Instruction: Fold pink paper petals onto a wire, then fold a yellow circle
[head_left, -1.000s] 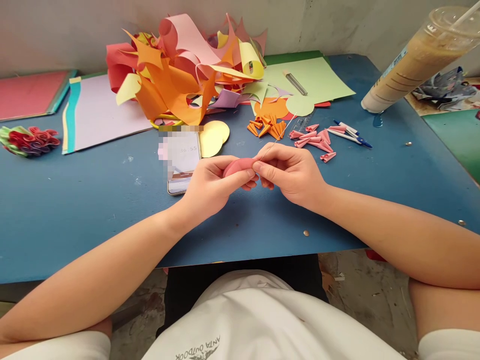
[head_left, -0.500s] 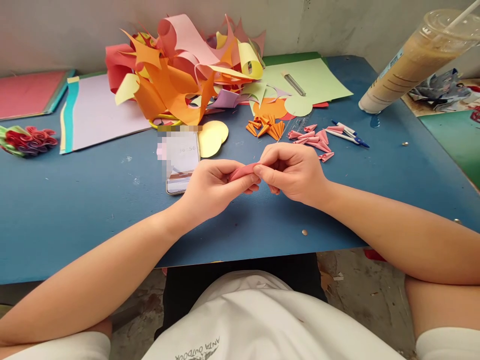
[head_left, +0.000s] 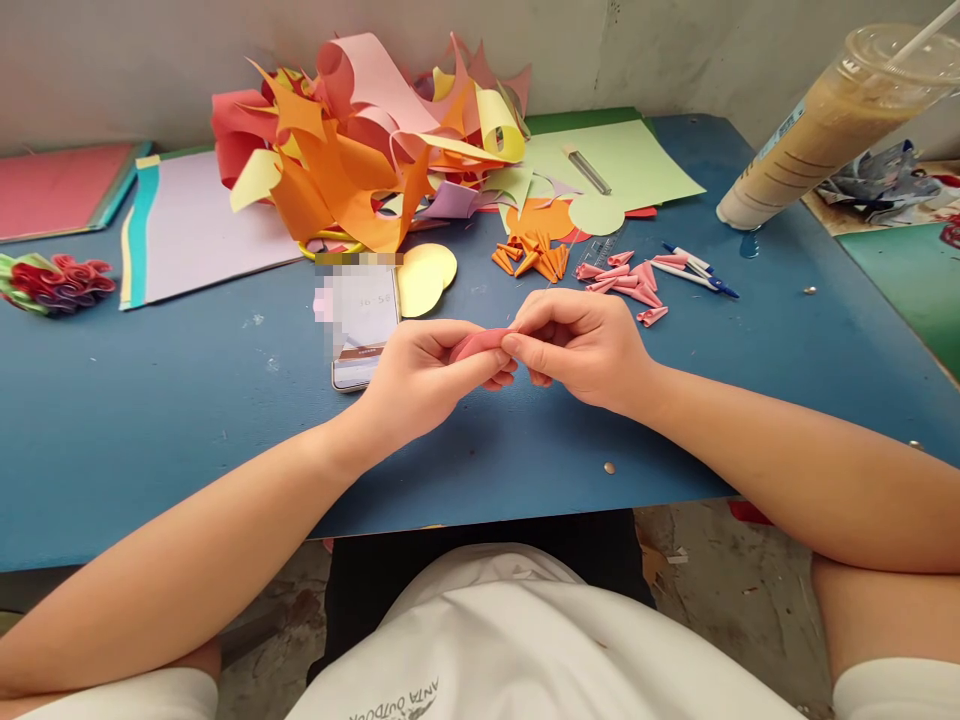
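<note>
A curled piece of pinkish-red paper [head_left: 478,343] is held between my two hands above the blue table [head_left: 225,400]. My left hand [head_left: 427,370] wraps it from the left, thumb along its near side. At the paper's right end, my right hand [head_left: 577,345] pinches with thumb and forefinger. My fingers hide part of the paper. Just beyond my right hand lie several small pink paper cones [head_left: 634,280] and several orange paper cones [head_left: 536,255]. A phone [head_left: 360,350] lies beside my left hand, near some yellow paper circles [head_left: 424,280].
Orange, pink and yellow paper scraps [head_left: 337,170] heap against the wall. A tall iced drink cup [head_left: 817,130] stands at the right, near several pens [head_left: 694,265]. Green paper sheets [head_left: 645,160] lie behind the cones. Rolled paper flowers [head_left: 60,285] sit far left.
Both hands have shifted very slightly left with the paper, which looks rolled a little differently between the fingers. Other things stay in place.
</note>
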